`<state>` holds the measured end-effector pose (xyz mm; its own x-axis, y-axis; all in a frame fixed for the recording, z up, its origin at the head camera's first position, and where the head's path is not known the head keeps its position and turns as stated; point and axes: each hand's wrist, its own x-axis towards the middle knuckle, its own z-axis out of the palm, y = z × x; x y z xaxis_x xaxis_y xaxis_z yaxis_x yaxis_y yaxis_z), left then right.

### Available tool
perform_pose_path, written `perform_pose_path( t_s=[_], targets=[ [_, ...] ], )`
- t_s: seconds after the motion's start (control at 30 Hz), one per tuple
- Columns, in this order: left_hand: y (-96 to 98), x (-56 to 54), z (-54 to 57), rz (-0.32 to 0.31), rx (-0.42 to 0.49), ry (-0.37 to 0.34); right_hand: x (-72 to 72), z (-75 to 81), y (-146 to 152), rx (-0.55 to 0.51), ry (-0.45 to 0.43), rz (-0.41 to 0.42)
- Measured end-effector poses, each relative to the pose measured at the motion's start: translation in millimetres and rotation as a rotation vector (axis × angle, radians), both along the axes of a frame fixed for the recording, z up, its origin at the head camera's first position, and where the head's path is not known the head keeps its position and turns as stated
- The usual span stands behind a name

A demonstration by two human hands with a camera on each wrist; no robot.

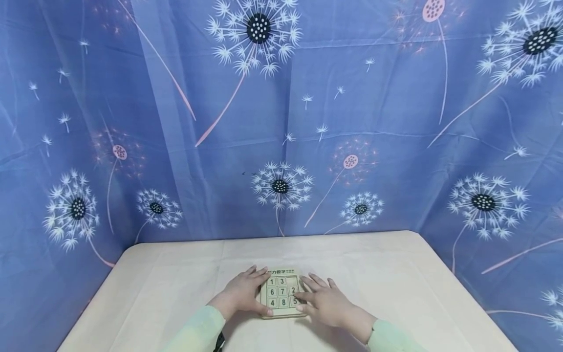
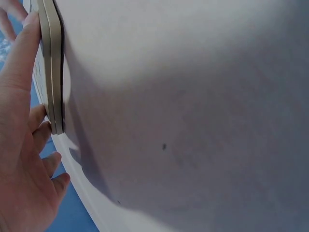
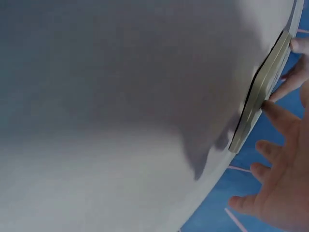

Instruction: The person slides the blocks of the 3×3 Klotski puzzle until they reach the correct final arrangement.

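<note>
A light wooden number sliding puzzle (image 1: 283, 315) lies flat on the table, with dark lettering along its far rim. Its tiles read 1, 3 and a gap in the far row, then 6, 7, 2, then 4, 8, 5. My left hand (image 1: 243, 293) holds the left side, thumb at the near corner and fingers at the far one; the left wrist view shows that thumb (image 2: 21, 63) along the edge. From the right, my right hand (image 1: 330, 304) reaches over the board, index fingertip on the right column between the 2 tile (image 1: 293, 290) and the 5 tile. Its other fingers are spread.
The table (image 1: 176, 278) has a pale cover. Blue cloth (image 1: 228, 195) printed with dandelions hangs behind it and along both sides. A small black item (image 1: 219, 341) shows beside the left sleeve (image 1: 198, 327) at the bottom edge.
</note>
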<state>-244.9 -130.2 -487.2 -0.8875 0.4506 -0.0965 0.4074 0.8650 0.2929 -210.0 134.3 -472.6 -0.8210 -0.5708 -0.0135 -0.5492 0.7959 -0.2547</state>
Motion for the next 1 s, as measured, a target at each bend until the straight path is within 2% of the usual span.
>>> perform_pose_path(
  t_s=[0.27,0.57,0.8,1.0],
  targets=[
    [1.2,0.4,0.2,-0.006,0.016,0.003,-17.0,-1.4,-6,-0.029,-0.018,-0.048],
    [-0.6,-0.1,-0.8,0.003,0.019,0.0,-2.0,2.4,-7,-0.023,-0.041,0.008],
    [-0.6,1.3,-0.6,-0.016,0.013,0.012,-8.3,-8.6,-24,-0.03,-0.014,0.039],
    [-1.5,1.7,-0.3,-0.011,0.027,0.018,-7.1,-12.2,-17,-0.027,-0.023,-0.005]
  ],
)
